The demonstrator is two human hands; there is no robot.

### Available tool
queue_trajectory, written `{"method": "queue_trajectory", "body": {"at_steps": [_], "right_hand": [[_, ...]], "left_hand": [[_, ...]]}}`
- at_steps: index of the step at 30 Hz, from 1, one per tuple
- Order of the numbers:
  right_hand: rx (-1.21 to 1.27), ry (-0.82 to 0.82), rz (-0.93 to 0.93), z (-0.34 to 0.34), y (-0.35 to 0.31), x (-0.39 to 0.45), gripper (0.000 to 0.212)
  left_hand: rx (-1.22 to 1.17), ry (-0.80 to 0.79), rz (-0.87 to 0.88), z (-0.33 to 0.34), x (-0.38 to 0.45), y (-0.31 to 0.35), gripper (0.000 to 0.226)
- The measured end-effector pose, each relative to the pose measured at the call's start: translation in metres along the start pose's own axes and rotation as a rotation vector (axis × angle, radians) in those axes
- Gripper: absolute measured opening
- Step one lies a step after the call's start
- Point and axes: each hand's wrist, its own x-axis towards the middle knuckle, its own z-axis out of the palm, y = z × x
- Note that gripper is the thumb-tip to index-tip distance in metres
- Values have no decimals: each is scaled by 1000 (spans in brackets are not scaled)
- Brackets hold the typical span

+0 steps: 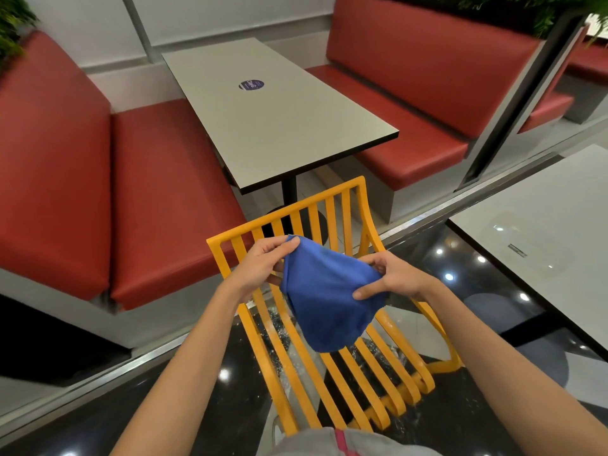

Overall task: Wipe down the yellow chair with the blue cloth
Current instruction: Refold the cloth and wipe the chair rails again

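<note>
Head view: left hand and right hand pinch blue cloth above yellow chair; fold to a flat pad before wiping slats.

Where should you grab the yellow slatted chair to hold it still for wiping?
Grip the flat top rail of the yellow slatted chair, coming down from above on the backrest side. That rail is the highest part and faces the person, with open gaps under it for fingers. Both hands currently hold the blue cloth.
</note>
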Motion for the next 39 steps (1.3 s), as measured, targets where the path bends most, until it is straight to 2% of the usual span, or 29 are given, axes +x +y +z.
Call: {"method": "queue_trajectory", "body": {"at_steps": [6, 9, 11, 14, 18, 20, 22, 25, 27, 29, 31, 32, 33, 34, 36, 39], "right_hand": [[186, -93, -125, -9, -31, -3, 57], [314, -161, -178, -13, -52, -1, 59], [404, -160, -272, -14, -64, 2, 58], [530, -137, -361, -13, -79, 10, 64], [614, 5, -366, -17, -84, 19, 34], [716, 144, -295, -19, -70, 23, 17], [913, 221, -193, -18, -45, 27, 35], [1141, 219, -48, -1, 4, 33, 70], [1060, 184, 93, 19, 32, 34, 83], [885, 169, 213, 39, 50, 34, 81], [690, 225, 233, 48, 55, 35, 66], [579, 261, 231, 50, 55, 36, 62], [463, 303, 237, 51, 56, 38, 58], [353, 346, 241, 51, 57, 41, 52], [188, 439, 244, 52, 61, 47, 41], [-114, 633, 288, 56, 57, 51, 40]], "left_hand": [[-50, -57, 0, -20, -3, 23, 30], [-195, -77, 55, -32, -1, 37, 30], [-436, -101, 25, -30, 4, 37, 45], [-656, -249, -71, -7, 9, 13, 72], [-729, -510, -177, 26, 9, -33, 100], [-753, -487, -185, 35, 8, -40, 92], [-725, -395, -171, 37, 9, -39, 72], [-671, -281, -151, 35, 16, -38, 55], [-649, -223, -182, 35, 22, -37, 47], [-425, -164, -184, 37, 27, -36, 37], [133, -113, -100, 39, 29, -35, 15], [404, -92, -43, 40, 30, -35, 16], [597, -45, 2, 43, 32, -37, 28], [673, 13, 34, 45, 33, -40, 35], [671, 149, 97, 49, 34, -47, 39], [690, 348, 140, 55, 35, -61, 41]]}}
